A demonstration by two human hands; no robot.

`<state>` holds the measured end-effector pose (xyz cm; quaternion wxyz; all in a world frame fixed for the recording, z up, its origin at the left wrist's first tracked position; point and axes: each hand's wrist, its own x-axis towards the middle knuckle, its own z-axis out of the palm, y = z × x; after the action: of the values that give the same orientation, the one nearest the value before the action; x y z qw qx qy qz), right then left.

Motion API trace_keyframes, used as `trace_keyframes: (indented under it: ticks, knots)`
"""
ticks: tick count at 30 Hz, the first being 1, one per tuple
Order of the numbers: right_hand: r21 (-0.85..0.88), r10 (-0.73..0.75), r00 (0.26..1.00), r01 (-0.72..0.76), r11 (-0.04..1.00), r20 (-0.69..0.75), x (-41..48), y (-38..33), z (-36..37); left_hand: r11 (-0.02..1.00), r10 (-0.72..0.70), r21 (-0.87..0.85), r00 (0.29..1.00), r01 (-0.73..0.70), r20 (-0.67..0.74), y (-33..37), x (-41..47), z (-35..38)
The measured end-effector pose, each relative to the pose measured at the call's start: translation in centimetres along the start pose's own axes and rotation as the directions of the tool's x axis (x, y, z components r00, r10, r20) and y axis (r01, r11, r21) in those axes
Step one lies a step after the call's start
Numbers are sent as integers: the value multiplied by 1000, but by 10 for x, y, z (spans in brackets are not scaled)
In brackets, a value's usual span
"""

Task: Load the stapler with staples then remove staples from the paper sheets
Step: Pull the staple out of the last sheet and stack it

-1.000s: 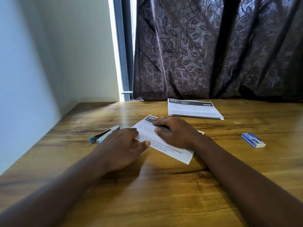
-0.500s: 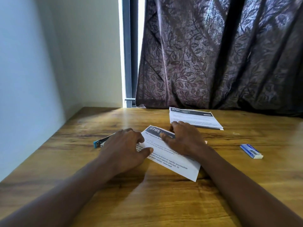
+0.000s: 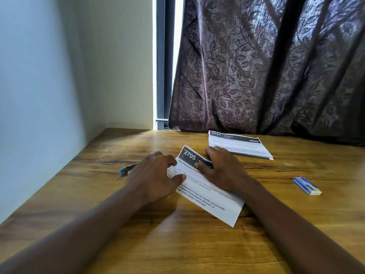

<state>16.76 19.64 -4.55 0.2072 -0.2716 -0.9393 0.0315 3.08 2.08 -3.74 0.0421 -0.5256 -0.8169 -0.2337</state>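
Left hand (image 3: 156, 178) pinches the left edge of the slanted sheet (image 3: 209, 196), right hand (image 3: 223, 171) grips its far end, and the stapler (image 3: 126, 170) lies just left of the sheet, nearest the left hand.

A wooden counter (image 3: 177, 246) with dark grain streaks runs back to a pale wall (image 3: 39, 95) on the left, and behind it a dark brown curtain (image 3: 266, 66) patterned with leaves hangs in folds beside a dark window frame (image 3: 165, 56) edged by bright daylight.
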Motion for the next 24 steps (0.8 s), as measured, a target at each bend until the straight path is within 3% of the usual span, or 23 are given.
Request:
trace_keyframes:
  ticks: [12, 19, 24]
  knots:
    - [279, -216, 958, 264, 923, -190, 0, -12, -4, 960, -99, -267, 994, 85, -39, -3, 4, 1]
    - [289, -228, 923, 319, 903, -310, -5, -19, -11, 862, -125, -499, 991, 84, -50, -3, 5, -2]
    - [324, -149, 934, 257, 910, -323, -8, -25, -10, 820, -70, -572, 988, -21, -137, 1, 5, -2]
